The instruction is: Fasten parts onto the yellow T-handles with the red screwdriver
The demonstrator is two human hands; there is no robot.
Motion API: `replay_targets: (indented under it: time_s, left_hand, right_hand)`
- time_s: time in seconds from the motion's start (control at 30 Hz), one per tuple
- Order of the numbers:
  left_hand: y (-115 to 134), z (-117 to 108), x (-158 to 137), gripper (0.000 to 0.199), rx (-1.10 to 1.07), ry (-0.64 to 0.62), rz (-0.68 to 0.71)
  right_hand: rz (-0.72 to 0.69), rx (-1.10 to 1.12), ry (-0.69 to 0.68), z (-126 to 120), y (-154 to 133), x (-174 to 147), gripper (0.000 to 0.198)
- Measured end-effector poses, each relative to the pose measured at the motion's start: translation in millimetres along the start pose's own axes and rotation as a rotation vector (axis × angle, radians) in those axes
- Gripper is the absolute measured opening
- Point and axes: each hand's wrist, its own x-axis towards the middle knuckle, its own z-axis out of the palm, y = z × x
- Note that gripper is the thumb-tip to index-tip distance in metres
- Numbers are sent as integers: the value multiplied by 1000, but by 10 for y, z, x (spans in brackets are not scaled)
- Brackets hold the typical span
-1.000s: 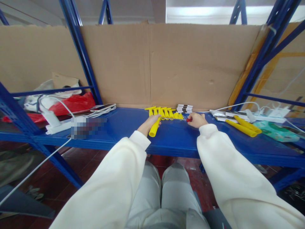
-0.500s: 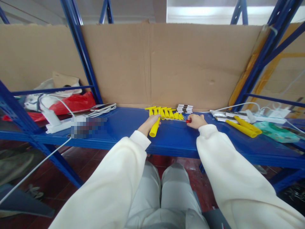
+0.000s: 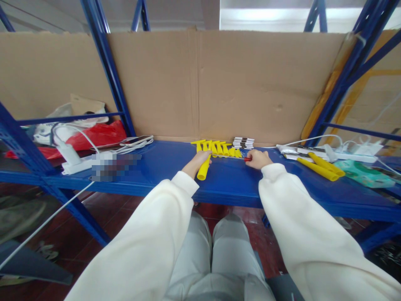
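Observation:
My left hand is closed around a yellow tapered tube, whose wide end points down toward the shelf's front edge. My right hand grips a screwdriver by its red handle. The thin shaft runs left to the upper end of the yellow tube; the exact contact is too small to make out. Just behind my hands, several similar yellow pieces lie in a row, with smaller yellow pieces beside them. A stack of small white-and-black packs lies behind my right hand.
On the blue shelf, a white power strip and coiled cable lie at left. Two yellow tubes and a green packet lie at right. A cardboard panel closes the back between blue posts.

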Motion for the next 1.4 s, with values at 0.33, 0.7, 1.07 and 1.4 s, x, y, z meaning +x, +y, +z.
replay_targets:
  time_s: [0.33, 0.7, 1.07, 1.4]
  left_hand:
    - [12, -1, -50, 21, 9, 8, -7]
    - [-7, 2, 4, 22, -9, -5, -13]
    - [-16, 1, 15, 18, -12, -23, 11]
    - [-20, -8, 19, 22, 24, -18, 43]
  right_hand:
    - [5, 20, -3, -2, 3, -5, 17]
    - [24, 15, -3, 1, 11, 3, 17]
    - [18, 9, -1, -7, 12, -2, 18]
    - [4, 3, -8, -29, -23, -13, 15]
